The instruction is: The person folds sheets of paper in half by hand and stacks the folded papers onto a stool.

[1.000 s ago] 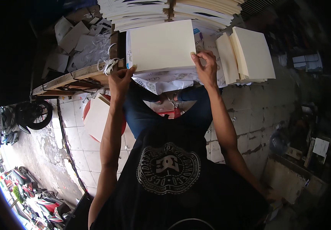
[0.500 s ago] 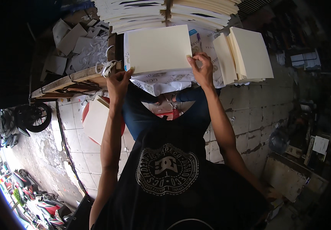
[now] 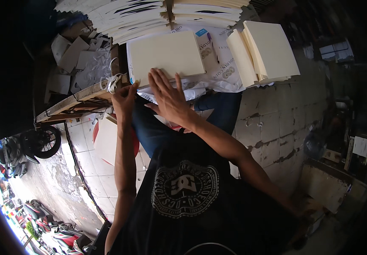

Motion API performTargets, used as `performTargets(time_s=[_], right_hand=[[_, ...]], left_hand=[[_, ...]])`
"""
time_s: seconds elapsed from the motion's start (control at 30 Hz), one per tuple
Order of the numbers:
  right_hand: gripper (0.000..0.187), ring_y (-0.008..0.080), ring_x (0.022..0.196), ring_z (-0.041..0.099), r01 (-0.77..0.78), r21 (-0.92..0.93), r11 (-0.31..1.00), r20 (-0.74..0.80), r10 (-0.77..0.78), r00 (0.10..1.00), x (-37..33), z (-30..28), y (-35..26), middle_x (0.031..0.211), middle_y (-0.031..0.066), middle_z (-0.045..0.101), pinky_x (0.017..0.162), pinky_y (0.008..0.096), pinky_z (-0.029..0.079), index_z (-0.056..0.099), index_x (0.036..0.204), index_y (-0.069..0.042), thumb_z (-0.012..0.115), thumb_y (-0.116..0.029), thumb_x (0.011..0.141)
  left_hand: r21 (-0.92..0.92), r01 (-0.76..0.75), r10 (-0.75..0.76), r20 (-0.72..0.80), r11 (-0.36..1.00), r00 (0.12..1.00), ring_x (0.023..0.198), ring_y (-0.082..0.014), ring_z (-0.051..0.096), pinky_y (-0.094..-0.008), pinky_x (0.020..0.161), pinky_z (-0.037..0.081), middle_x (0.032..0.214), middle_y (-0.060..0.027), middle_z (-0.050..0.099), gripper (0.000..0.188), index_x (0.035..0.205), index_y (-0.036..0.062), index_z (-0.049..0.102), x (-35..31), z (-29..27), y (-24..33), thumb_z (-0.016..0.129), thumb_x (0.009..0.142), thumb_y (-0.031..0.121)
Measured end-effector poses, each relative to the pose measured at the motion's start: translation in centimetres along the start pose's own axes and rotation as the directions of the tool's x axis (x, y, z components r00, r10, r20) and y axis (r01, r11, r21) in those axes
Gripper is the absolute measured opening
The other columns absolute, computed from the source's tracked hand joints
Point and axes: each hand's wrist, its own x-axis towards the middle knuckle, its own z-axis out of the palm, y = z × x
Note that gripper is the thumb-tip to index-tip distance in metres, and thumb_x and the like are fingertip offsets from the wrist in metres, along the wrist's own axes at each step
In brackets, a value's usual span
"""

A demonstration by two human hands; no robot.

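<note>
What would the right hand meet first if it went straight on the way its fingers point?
The cream paper: the right hand already overlaps its near edge in the picture, though whether the fingertips touch is hard to tell.

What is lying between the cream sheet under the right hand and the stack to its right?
A pen, on printed paper; the head view shows it.

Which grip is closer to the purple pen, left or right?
Right. The right grip is left of the purple pen and nearer the body, overlapping the cream board. The left grip is farther left, by the board's near-left corner.
</note>
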Motion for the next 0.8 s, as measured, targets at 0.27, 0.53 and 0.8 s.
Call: performTargets(time_s=[0.27, 0.53, 0.8], right_hand=[[0.099, 0.0245, 0.145, 0.035, -0.202, -0.123, 0.972, -0.108, 0.189, 0.976, -4.3, -3.7, 7.2, 0.155, 0.0155, 0.039, 0.111, 0.0614, 0.013, 0.035, 0.151, -0.002, 0.072, -0.059, 0.079], [0.061, 0.0263, 0.127, 0.055, 0.241, 0.097, 0.966, -0.150, -0.225, 0.963, 2.4, -1.7, 2.3, 0.136, 0.0072, 0.059, 0.108, 0.0489, 0.036, 0.056, 0.135, -0.010, 0.077, -0.016, 0.078], [0.027, 0.0034, 0.062, 0.045, 0.086, 0.945, 0.316, -0.263, 0.573, 0.776, 4.4, -15.1, 3.9, 0.069, -0.0044, 0.055, 0.057, 0.0238, 0.037, 0.065, 0.098, 0.002, 0.065, -0.025, 0.099]], left_hand=[[0.063, 0.030, -0.030, 0.010, 0.998, 0.999, 0.057, -0.0055, 0.050, -0.0236, 0.054, 0.038, 0.060, 0.0007, 0.059, 0.038, 0.083, -0.0031, 0.074, -2.3, -0.3, 2.4, 0.075, 0.087, 0.034], [-0.682, -0.006, -0.075, -0.089, 0.731, 0.993, 0.076, -0.0079, 0.055, -0.0234, 0.069, 0.042, 0.090, -0.0039, 0.062, 0.031, 0.103, 0.0033, 0.059, -10.4, 2.4, -1.6, 0.054, 0.104, 0.034], [-0.591, -0.099, 0.132, 0.014, 0.801, 0.991, 0.086, -0.0081, 0.058, -0.0239, 0.072, 0.045, 0.100, -0.0021, 0.062, 0.035, 0.117, 0.0027, 0.057, -3.8, 3.5, 6.0, 0.056, 0.103, 0.035]])
